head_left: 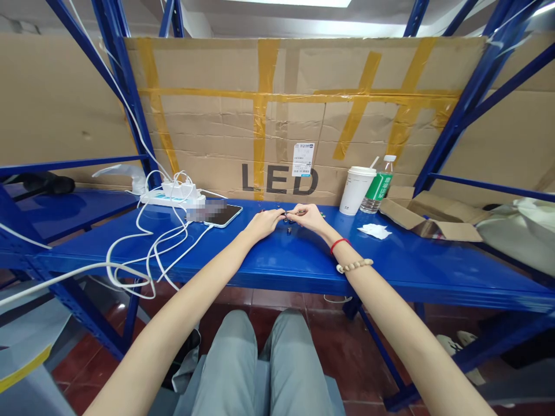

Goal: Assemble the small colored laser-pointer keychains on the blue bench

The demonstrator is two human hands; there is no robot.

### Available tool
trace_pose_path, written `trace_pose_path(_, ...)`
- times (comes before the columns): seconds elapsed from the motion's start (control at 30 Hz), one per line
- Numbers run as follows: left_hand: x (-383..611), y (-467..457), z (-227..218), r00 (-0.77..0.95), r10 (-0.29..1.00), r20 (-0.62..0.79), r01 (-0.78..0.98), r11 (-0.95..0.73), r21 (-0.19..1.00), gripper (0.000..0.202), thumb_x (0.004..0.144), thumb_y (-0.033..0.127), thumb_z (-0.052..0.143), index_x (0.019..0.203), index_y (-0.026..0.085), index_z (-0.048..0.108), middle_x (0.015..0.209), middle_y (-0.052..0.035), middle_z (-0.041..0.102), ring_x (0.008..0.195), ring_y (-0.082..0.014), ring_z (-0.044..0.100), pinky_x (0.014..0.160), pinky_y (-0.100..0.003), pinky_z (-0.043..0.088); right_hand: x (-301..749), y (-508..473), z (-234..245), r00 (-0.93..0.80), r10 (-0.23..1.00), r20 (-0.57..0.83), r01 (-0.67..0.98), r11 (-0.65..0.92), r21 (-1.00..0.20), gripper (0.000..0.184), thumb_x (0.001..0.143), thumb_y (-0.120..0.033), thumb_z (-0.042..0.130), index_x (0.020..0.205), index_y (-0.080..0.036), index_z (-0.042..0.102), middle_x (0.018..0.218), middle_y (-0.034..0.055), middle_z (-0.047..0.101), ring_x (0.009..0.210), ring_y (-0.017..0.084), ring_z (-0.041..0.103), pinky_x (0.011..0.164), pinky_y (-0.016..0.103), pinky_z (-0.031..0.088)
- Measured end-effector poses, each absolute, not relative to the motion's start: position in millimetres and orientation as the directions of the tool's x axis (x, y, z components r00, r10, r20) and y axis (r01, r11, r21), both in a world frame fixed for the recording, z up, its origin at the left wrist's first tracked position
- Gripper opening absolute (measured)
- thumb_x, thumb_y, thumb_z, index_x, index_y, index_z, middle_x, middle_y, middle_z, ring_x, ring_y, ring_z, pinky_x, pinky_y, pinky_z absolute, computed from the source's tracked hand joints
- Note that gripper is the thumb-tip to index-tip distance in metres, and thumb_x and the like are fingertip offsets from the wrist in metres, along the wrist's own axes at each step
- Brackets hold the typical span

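My left hand [265,224] and my right hand [309,217] meet over the middle of the blue table [299,260], fingertips pinched close together. Between them is a small dark piece [286,216], too small to name, which both hands grip. Just below the fingers, a tiny metallic part [289,230] lies on the tabletop. A few other tiny bits lie around and behind the hands, partly hidden by the fingers. A red string and a beaded bracelet [354,266] circle my right wrist and forearm.
Left stand a white power strip [173,199], tangled white cables [151,254] and a phone [225,216]. To the right are a paper cup [356,190], a green-labelled bottle [380,188], a crumpled tissue [375,231] and an open cardboard box [433,216]. A cardboard panel [208,138] closes off the back.
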State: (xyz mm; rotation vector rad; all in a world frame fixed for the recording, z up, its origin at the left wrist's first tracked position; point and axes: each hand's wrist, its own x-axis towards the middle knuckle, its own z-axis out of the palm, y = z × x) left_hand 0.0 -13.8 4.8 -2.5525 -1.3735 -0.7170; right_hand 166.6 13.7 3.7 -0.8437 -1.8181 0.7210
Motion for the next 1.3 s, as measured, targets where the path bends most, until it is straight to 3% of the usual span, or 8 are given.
trace_pose_path(0.47,2,-9,3,0.412,0.739,0.533,0.760,-0.601,0.247,0.031,0.088,0.031,0.030,0.113,0.023,0.046,0.115,-0.0030,0.054,0.106,-0.0156,0.049,0.089,-0.028,0.038,167,16,4,-0.299,0.795,0.527,0.197,0.592,-0.781,0.041,0.057,-0.045,0.066,0.076,-0.008,0.067,0.051,0.0018,0.056,0.039,0.005,0.036,0.037,0.020,0.031)
trace_pose_path(0.7,7,-18,10,0.381,0.779,0.499,0.722,-0.587,0.366,0.029,0.088,0.031,0.027,0.112,0.028,0.043,0.110,-0.0004,0.056,0.102,-0.0169,0.052,0.085,-0.031,0.040,167,17,7,-0.277,0.808,0.520,0.147,0.570,-0.808,0.042,0.056,-0.045,0.066,0.079,-0.010,0.067,0.047,-0.0018,0.051,0.039,0.005,0.034,0.038,0.020,0.030)
trace_pose_path(1.07,7,-6,3,0.281,0.813,0.510,0.761,-0.512,0.398,0.028,0.087,0.038,0.027,0.106,0.029,0.045,0.102,-0.0011,0.060,0.096,-0.0185,0.055,0.081,-0.031,0.041,167,23,4,-0.288,0.810,0.511,0.153,0.566,-0.810,0.043,0.064,-0.046,0.059,0.091,-0.012,0.065,0.057,0.0003,0.055,0.042,0.004,0.035,0.038,0.019,0.031)
trace_pose_path(1.17,6,-5,2,0.215,0.838,0.501,0.790,-0.451,0.416,0.029,0.087,0.040,0.026,0.104,0.028,0.046,0.099,-0.0022,0.061,0.094,-0.0204,0.055,0.078,-0.032,0.042,170,26,4,-0.161,0.845,0.510,0.229,0.535,-0.813,0.043,0.066,-0.044,0.057,0.094,-0.012,0.064,0.065,0.0027,0.058,0.044,0.006,0.039,0.039,0.019,0.033)
trace_pose_path(1.3,3,-2,1,0.132,0.853,0.504,0.789,-0.398,0.467,0.029,0.086,0.040,0.026,0.103,0.027,0.046,0.099,-0.0030,0.060,0.093,-0.0217,0.054,0.074,-0.032,0.042,185,33,4,0.105,0.839,0.534,0.472,0.431,-0.769,0.033,0.068,-0.036,0.056,0.091,-0.015,0.066,0.073,0.0050,0.063,0.056,0.011,0.051,0.050,0.024,0.042)
